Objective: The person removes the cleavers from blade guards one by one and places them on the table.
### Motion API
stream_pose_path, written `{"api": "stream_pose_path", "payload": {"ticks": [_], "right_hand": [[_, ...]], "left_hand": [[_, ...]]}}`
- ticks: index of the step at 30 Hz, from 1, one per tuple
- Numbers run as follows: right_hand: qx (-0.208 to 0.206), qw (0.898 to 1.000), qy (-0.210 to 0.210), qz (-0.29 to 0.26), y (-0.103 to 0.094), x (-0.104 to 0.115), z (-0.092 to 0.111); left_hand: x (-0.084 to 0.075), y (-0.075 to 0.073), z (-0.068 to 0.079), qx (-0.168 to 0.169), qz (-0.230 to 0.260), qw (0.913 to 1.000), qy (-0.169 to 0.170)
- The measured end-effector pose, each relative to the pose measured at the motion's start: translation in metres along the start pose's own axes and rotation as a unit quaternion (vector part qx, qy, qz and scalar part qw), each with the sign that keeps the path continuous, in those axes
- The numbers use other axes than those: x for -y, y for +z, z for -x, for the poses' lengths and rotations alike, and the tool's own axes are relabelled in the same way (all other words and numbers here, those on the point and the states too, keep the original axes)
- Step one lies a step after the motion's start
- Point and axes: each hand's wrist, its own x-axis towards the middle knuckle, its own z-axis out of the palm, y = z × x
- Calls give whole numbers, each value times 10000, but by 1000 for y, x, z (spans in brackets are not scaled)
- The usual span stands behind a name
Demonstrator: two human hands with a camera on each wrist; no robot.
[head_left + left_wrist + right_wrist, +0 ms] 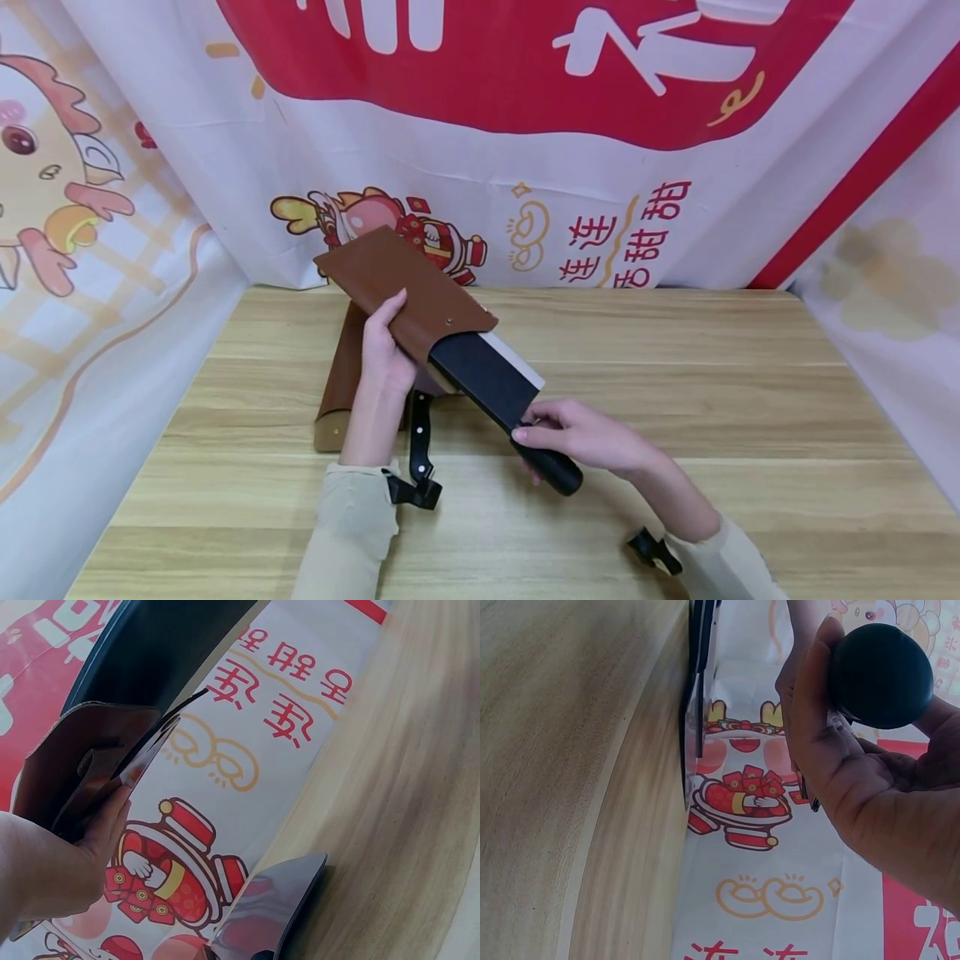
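Note:
A brown leather sheath (pixel 420 287) slants above the table, held along its lower left edge by my left hand (pixel 387 354). Partly inside it is a cleaver (pixel 483 375) with a black blade and a bright cutting edge. My right hand (pixel 573 433) grips the cleaver's black handle near the blade. The handle's rounded end (pixel 881 675) faces the right wrist camera. Behind my left forearm, a second knife with a riveted black handle (pixel 421 433) lies on the table; its blade (pixel 270 900) shows in the left wrist view. The sheath covers how far the cleaver's blade reaches inside.
A second brown sheath (pixel 339 379) lies on the wooden table (pixel 675 358), partly behind my left arm. Printed white and red cloth (pixel 510 158) hangs along the table's back and sides. Black straps or mounts (pixel 654 552) sit at both wrists.

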Motion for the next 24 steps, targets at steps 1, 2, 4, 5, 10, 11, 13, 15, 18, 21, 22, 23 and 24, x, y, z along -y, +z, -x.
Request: {"api": "stream_pose_path", "payload": {"ticks": [1, 2, 4, 5, 10, 11, 13, 15, 18, 21, 22, 23, 24], "right_hand": [[-6, 10000, 8, -9, 0, 0, 0], [-8, 10000, 18, -15, 0, 0, 0], [-12, 10000, 33, -22, 0, 0, 0], [-11, 10000, 34, -24, 0, 0, 0], [58, 10000, -53, -5, -1, -1, 1], [89, 9999, -84, -19, -1, -1, 1], [151, 9997, -157, -69, -2, -2, 1], [205, 9993, -227, -231, -4, -3, 2], [195, 9978, -330, -536, -6, -2, 5], [29, 9963, -360, -777, -9, 1, 10], [-49, 9960, -365, -815, -10, 3, 11], [-121, 9953, -363, -887, -11, 4, 13], [-192, 9951, -364, -899, -12, 5, 14]], "left_hand": [[0, 0, 0, -8, -3, 10000, 3], [0, 0, 0, -15, 8, 10000, -4], [1, 0, 0, -14, 13, 10000, 15], [1, 0, 0, -16, 5, 10000, 41], [1, -1, 0, -29, 4, 10000, 81], [0, -1, 0, -40, 2, 10000, 74], [0, -1, 0, -59, -10, 10000, 53], [1, -1, 0, -79, -53, 9999, 34], [1, -1, 0, -102, -80, 9999, -9], [2, -1, 0, -99, -55, 9999, -25], [2, -1, -1, -97, -43, 9999, -26], [2, -1, -1, -93, -31, 9999, -32], [1, -1, -1, -94, -4, 9999, -39]]}}
